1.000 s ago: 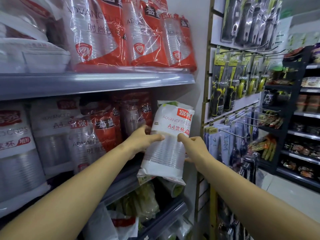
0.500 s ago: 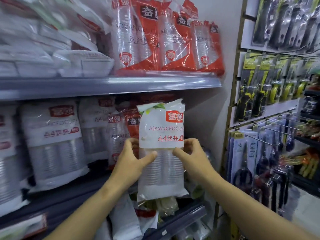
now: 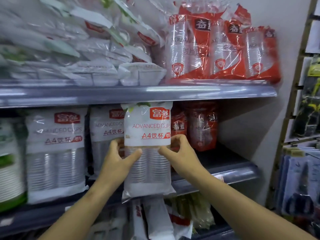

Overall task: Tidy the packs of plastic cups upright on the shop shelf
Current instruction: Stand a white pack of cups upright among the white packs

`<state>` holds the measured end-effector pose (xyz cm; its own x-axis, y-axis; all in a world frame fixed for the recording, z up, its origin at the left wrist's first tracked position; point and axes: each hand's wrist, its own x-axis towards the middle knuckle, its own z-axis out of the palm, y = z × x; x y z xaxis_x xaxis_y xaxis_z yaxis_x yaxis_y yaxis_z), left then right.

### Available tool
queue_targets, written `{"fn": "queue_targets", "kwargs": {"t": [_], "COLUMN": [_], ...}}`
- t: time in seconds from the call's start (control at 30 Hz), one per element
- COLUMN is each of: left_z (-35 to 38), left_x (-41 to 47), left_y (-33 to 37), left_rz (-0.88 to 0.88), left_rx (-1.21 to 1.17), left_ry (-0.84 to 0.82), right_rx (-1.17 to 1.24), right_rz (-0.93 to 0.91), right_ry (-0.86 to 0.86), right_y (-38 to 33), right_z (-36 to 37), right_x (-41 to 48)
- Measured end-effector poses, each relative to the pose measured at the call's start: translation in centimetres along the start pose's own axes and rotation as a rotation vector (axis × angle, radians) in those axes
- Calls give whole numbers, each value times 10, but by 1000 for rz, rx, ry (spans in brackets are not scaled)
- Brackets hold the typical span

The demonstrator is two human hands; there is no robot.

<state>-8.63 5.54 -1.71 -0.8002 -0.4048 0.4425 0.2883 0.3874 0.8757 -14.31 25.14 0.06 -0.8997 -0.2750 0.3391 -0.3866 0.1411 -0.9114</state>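
I hold a white pack of clear plastic cups (image 3: 148,129) upright in front of the middle shelf (image 3: 225,175). My left hand (image 3: 119,160) grips its left side and my right hand (image 3: 180,153) grips its right side, thumbs on the front. The pack's bottom hangs below the shelf's front lip. Two matching white packs (image 3: 55,153) stand upright on the shelf to the left. Red cup packs (image 3: 202,125) stand behind and to the right of the held pack.
The upper shelf (image 3: 138,94) carries white foam trays (image 3: 138,73) and upright red cup packs (image 3: 223,49). The right end of the middle shelf shows bare surface by the wall. More packs lie on the lower shelf (image 3: 155,220). Hanging tools (image 3: 308,187) fill the rack at right.
Both hands have carried the white pack leftward and turned it from tilted to upright, facing the shelf. My view has swung left and nearer to the shelves.
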Motion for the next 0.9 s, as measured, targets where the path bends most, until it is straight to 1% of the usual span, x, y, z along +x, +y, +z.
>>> {"fn": "queue_targets", "kwargs": {"t": [0.17, 0.6, 0.77, 0.9], "left_z": [-13, -52, -65, -65], "left_x": [11, 19, 18, 12], "left_y": [4, 1, -8, -14], "left_rz": [-13, -5, 9, 73], "left_rx": [-56, 11, 73, 173], "left_ry": [66, 211, 241, 282], "right_rx": [0, 10, -14, -13], "right_rz": [-13, -66, -87, -85], "right_ry": [-27, -71, -90, -93], "right_y": [-14, -29, -26, -19], "right_z": [16, 61, 79, 87], "right_x": [15, 32, 38, 42]}}
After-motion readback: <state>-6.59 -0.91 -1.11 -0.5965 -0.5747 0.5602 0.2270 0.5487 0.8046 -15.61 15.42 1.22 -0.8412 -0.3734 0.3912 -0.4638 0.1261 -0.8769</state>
